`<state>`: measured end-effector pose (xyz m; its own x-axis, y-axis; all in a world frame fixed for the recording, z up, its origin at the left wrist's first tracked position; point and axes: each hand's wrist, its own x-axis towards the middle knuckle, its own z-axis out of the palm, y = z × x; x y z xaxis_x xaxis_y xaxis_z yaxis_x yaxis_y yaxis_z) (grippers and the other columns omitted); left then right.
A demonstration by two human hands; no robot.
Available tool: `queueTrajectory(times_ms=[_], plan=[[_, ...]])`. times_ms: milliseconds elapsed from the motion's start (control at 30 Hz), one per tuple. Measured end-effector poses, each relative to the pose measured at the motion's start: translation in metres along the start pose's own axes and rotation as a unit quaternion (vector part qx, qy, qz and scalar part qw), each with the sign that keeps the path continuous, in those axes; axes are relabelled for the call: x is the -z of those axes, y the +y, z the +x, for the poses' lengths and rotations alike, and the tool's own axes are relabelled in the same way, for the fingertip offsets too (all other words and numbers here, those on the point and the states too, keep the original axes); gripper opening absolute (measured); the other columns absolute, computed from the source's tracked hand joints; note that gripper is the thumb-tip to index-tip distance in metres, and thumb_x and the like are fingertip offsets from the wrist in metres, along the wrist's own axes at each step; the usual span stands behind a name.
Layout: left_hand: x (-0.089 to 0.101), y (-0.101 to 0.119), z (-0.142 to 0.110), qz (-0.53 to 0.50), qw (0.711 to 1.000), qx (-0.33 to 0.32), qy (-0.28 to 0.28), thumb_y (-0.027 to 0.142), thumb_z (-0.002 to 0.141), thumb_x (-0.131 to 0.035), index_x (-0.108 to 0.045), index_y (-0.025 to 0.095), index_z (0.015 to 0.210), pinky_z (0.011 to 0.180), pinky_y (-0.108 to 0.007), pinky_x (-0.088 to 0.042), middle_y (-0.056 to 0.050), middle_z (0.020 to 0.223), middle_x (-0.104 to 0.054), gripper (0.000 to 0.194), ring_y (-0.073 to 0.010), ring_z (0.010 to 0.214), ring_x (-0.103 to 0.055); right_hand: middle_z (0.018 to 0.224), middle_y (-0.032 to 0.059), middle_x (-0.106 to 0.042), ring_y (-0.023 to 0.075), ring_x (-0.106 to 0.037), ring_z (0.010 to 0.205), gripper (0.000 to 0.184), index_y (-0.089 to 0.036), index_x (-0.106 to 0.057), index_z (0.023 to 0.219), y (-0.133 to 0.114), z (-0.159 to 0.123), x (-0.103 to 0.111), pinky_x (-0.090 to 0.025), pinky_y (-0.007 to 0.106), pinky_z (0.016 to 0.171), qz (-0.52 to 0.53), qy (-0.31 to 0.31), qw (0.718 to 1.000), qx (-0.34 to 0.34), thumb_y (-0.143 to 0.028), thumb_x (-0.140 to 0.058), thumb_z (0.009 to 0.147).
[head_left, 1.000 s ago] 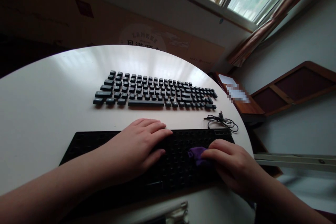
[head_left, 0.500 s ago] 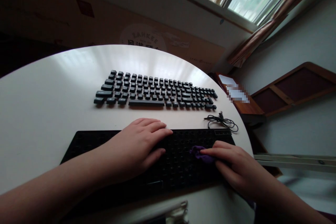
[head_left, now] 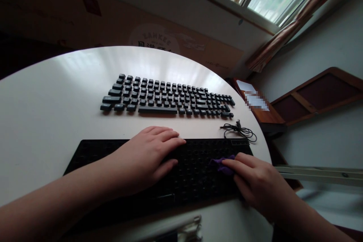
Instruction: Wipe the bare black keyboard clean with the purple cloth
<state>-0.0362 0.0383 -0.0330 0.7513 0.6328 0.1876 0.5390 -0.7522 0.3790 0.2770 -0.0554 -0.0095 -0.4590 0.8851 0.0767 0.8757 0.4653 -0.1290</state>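
Observation:
A black keyboard base (head_left: 195, 181) without its keycaps lies across the white table. My left hand (head_left: 150, 155) rests over its middle, fingers stretched toward the far edge and holding nothing. On the right part of the base, my right hand (head_left: 252, 174) presses a crumpled purple cloth (head_left: 225, 165) against the surface, gripping it with the fingers. Rows of loose black keycaps (head_left: 159, 96) are laid out in keyboard order beyond the base, a long space bar (head_left: 157, 110) among them.
A coiled black cable (head_left: 241, 132) lies behind the base's right corner. Close to the table's near edge is a pale, partly cut-off object (head_left: 187, 228). The round white table (head_left: 56, 102) curves away at the right, near a wooden piece of furniture (head_left: 261, 115).
My right hand and the purple cloth have shifted slightly to the right over the keyboard base. My left hand stays almost where it was.

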Motion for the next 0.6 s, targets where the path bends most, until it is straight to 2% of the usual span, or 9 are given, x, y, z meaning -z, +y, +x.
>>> queueTrajectory(times_ms=[133,367,600], plan=[[0.001,0.000,0.000,-0.003,1.000,0.006,-0.001,0.040,0.093,-0.060,-0.062,0.030,0.135,0.111,-0.045,-0.042,-0.005,0.136,-0.067,0.042,-0.0279,0.125,-0.060,0.089,0.0084,-0.065,0.0235,-0.064,0.074,0.036,-0.017,-0.069,0.119,-0.006,0.000,-0.001,-0.054,0.036,0.063,-0.050,0.011,0.999,0.013,-0.011,-0.045,0.092],[0.003,0.003,0.000,-0.012,1.000,0.011,-0.003,0.038,0.093,-0.060,-0.063,0.030,0.133,0.112,-0.045,-0.042,-0.005,0.135,-0.067,0.041,-0.0276,0.125,-0.060,0.087,0.0051,-0.065,0.0167,-0.065,0.073,0.031,-0.020,-0.071,0.115,0.012,-0.009,-0.002,-0.055,0.028,0.066,0.035,0.042,0.998,-0.011,-0.014,-0.047,0.096],[0.002,0.001,0.001,-0.007,1.000,0.013,-0.002,0.039,0.094,-0.060,-0.063,0.030,0.133,0.112,-0.044,-0.042,-0.005,0.135,-0.067,0.041,-0.0276,0.125,-0.060,0.083,0.0060,-0.066,0.0182,-0.064,0.072,0.026,-0.017,-0.073,0.111,0.027,-0.022,-0.009,-0.052,0.031,0.066,-0.034,0.101,0.994,0.023,-0.014,-0.051,0.097]])
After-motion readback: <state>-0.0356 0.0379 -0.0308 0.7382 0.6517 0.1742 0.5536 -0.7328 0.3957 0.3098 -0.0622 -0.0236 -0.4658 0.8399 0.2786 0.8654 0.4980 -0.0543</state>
